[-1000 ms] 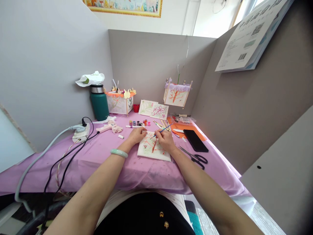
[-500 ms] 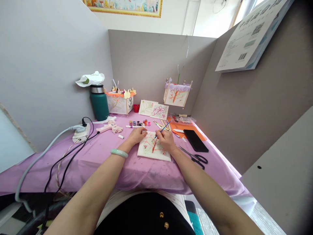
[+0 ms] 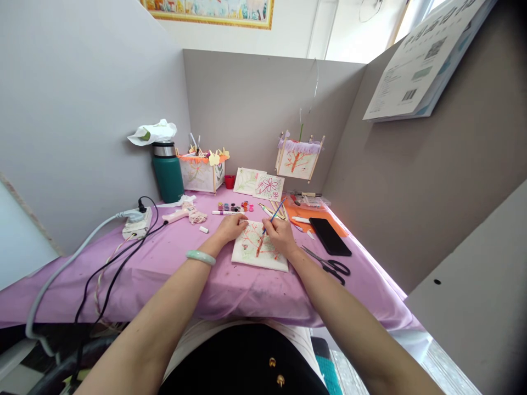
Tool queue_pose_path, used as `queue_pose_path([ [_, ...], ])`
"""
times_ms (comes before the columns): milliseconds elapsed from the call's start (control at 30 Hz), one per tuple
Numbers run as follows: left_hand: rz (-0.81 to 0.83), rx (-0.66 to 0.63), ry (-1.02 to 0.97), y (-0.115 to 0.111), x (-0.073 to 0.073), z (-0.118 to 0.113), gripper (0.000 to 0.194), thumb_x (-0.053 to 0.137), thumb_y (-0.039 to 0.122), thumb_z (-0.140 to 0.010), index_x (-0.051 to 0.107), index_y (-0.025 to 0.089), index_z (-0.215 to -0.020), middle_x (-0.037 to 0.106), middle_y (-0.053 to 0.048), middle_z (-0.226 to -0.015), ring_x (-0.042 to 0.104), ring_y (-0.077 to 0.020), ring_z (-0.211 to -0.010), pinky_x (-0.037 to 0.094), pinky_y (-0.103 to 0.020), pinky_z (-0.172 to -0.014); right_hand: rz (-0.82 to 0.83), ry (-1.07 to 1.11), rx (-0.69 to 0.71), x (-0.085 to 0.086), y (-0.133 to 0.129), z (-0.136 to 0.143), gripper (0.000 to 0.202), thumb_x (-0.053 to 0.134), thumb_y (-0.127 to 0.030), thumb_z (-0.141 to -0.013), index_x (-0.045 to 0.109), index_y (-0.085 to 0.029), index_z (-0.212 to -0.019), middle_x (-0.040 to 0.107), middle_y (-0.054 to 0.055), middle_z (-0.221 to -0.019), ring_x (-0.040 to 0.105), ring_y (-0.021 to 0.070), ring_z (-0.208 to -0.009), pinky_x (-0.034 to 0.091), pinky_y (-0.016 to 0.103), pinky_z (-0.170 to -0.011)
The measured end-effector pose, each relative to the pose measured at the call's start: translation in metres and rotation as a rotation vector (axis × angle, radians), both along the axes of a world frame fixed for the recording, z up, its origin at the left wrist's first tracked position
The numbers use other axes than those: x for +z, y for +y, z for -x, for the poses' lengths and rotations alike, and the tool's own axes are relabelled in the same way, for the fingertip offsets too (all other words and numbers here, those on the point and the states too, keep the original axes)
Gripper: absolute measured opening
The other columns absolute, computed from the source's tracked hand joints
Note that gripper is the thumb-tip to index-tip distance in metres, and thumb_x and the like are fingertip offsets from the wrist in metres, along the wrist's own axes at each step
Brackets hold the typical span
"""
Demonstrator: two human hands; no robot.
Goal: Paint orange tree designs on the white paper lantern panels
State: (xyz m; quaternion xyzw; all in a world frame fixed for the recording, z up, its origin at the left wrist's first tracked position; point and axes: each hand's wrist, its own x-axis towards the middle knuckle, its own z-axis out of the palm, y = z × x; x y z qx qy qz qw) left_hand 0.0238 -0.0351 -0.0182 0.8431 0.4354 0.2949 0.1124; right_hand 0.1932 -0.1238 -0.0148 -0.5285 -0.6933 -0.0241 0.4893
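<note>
A: Classify the location.

B: A craft workstation inside a partitioned cubicle. Grey divider panels (image 3: 255, 104) enclose a table under a purple cloth (image 3: 173, 258).

A: Supporting evidence?

B: Behind the painted paper sheet (image 3: 258, 249) sit small paint pots (image 3: 235, 207) and a decorated paper box (image 3: 201, 171). A paper lantern (image 3: 298, 159) hangs beyond it. Scissors (image 3: 329, 265) lie to its right; a glue gun (image 3: 178, 215) lies to its left.

Grey partition panels (image 3: 255, 104) enclose the worktop (image 3: 164, 263) on three sides; it is covered in purple cloth. A printed notice (image 3: 424, 55) hangs on the right-hand panel. Above the partitions, a white wall carries a gold-framed picture (image 3: 214, 11). Bright daylight enters from a window (image 3: 415, 16) at upper right.
</note>
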Motion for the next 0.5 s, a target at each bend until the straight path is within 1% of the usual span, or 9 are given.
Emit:
queue_pose_path([
  [300, 0.012, 0.001, -0.005, -0.0022, 0.0015, 0.0005, 0.032, 0.045, 0.032, -0.078, 0.063, 0.018, -0.099, 0.067, -0.006, -0.095, 0.06, -0.0191, -0.085, 0.043, -0.027, -0.076, -0.052, 0.019, -0.076, 0.0017, 0.0028, -0.0022, 0.035, 0.039, -0.037, -0.087, 0.06, -0.019, -0.065, 0.063, 0.003, -0.066, 0.058, 0.0126, -0.064, 0.038, 0.022, -0.06],
  [500, 0.007, 0.0, 0.001, -0.002, 0.0017, 0.0002, 0.031, 0.045, 0.031, -0.078, 0.063, 0.018, -0.099, 0.067, -0.006, -0.096, 0.06, -0.0192, -0.086, 0.043, -0.028, -0.077, -0.018, 0.001, -0.054, 0.0008, 0.0019, -0.0014, 0.039, 0.04, -0.038, -0.087, 0.056, -0.018, -0.058, 0.061, 0.001, -0.06, 0.056, 0.0118, -0.059, 0.037, 0.022, -0.058],
])
